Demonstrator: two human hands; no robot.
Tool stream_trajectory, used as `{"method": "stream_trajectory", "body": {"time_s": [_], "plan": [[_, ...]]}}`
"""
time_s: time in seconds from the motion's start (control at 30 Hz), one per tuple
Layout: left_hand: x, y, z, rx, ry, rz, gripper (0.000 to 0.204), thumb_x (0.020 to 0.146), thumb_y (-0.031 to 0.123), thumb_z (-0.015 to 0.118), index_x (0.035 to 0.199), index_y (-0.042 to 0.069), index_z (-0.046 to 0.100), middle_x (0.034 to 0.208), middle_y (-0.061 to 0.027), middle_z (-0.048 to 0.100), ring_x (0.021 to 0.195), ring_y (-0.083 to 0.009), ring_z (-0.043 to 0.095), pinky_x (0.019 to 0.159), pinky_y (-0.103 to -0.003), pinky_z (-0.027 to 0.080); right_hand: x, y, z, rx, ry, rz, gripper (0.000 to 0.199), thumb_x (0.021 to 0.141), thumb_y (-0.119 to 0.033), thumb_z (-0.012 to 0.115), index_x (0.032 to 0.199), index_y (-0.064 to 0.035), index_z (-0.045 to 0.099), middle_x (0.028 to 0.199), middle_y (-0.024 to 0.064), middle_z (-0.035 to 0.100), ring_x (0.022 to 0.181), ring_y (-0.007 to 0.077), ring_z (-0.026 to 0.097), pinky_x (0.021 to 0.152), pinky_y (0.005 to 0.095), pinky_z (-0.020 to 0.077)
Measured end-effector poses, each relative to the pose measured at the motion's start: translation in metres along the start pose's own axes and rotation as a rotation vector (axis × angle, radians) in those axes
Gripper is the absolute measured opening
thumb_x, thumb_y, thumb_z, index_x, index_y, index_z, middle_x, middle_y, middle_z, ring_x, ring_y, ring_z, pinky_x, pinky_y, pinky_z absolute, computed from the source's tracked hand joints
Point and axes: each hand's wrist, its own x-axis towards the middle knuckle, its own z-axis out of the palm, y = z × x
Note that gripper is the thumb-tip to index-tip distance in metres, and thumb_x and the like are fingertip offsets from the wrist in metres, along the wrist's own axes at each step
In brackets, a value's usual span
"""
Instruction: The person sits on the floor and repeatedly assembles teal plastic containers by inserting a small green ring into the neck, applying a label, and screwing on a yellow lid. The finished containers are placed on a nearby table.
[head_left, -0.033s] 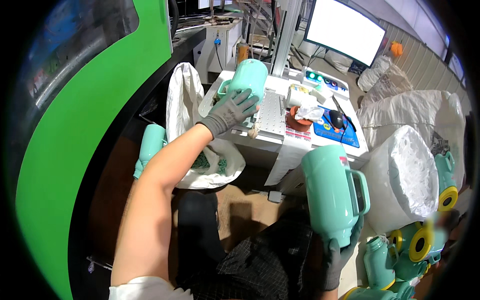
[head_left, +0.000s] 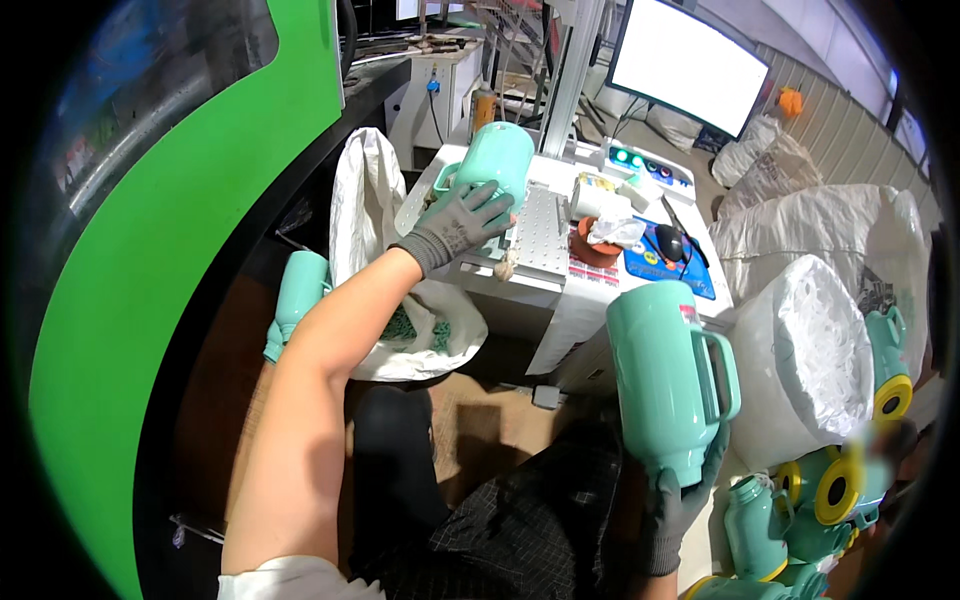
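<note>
My left hand, in a grey glove, is wrapped over the near end of a turquoise thermos jug. That jug lies tilted on the white worktable beside a perforated metal plate, its handle to the left. At the lower right my right hand, also gloved, grips a second turquoise thermos jug by its narrow neck. This one is held neck down, with its handle on the right and a small red label near its upper end. The fingers behind the neck are partly hidden.
A white sack stands below the table's left side, near another jug. Right of the table are a plastic-lined bag and several turquoise jugs with yellow rims. On the table are a mouse and orange tape roll.
The jug in my right hand has risen very slightly. My left hand stays on the other jug, and the whole view has shifted a little.
</note>
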Motion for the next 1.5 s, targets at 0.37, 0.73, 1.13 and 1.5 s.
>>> {"method": "stream_trajectory", "body": {"time_s": [0.37, 0.73, 1.13, 1.5], "plan": [[-0.096, 0.158, -0.275, -1.235, 0.366, -0.662, 0.086, 0.067, 0.039, 0.097, 0.138, 0.014, 0.054, 0.123, -0.0179, 0.066, 0.103, -0.0322, 0.069, 0.089, -0.047, 0.056, 0.146, -0.014, 0.186, -0.757, -0.296, -0.715, 0.094, 0.071, -0.024, 0.089, 0.155, -0.028, 0.047, 0.158, 0.0237, 0.039, 0.136, 0.0436, 0.053, 0.109, 0.0479, 0.05], [-0.144, 0.211, -0.245, -1.522, -0.133, -0.991, 0.078, 0.07, 0.031, 0.095, 0.133, 0.004, 0.058, 0.128, -0.0127, 0.067, 0.113, -0.03, 0.061, 0.101, -0.043, 0.048, 0.171, 0.022, 0.391, -1.456, -0.56, -0.785, 0.059, 0.099, -0.022, 0.059, 0.152, -0.0396, 0.045, 0.166, 0.0101, 0.032, 0.111, 0.0302, 0.062, 0.09, 0.0446, 0.0556], [-0.128, 0.216, -0.24, -1.536, -0.173, -0.854, 0.075, 0.071, 0.034, 0.093, 0.131, 0.006, 0.059, 0.121, -0.0129, 0.066, 0.112, -0.0333, 0.061, 0.099, -0.046, 0.047, 0.184, 0.047, 0.371, -1.14, -0.455, -0.915, 0.062, 0.098, -0.03, 0.054, 0.158, -0.0196, 0.042, 0.164, 0.0249, 0.033, 0.13, 0.0436, 0.052, 0.089, 0.0576, 0.0457], [-0.125, 0.245, -0.206, -2.04, -0.107, -0.964, 0.079, 0.082, 0.038, 0.083, 0.141, -0.003, 0.049, 0.126, -0.0129, 0.059, 0.11, -0.0221, 0.059, 0.098, -0.037, 0.048, 0.081, 0.022, 0.134, -1.053, -0.553, -0.9, 0.074, 0.084, -0.037, 0.072, 0.151, -0.0179, 0.047, 0.155, 0.0196, 0.043, 0.13, 0.0375, 0.051, 0.106, 0.0498, 0.0451]]}}
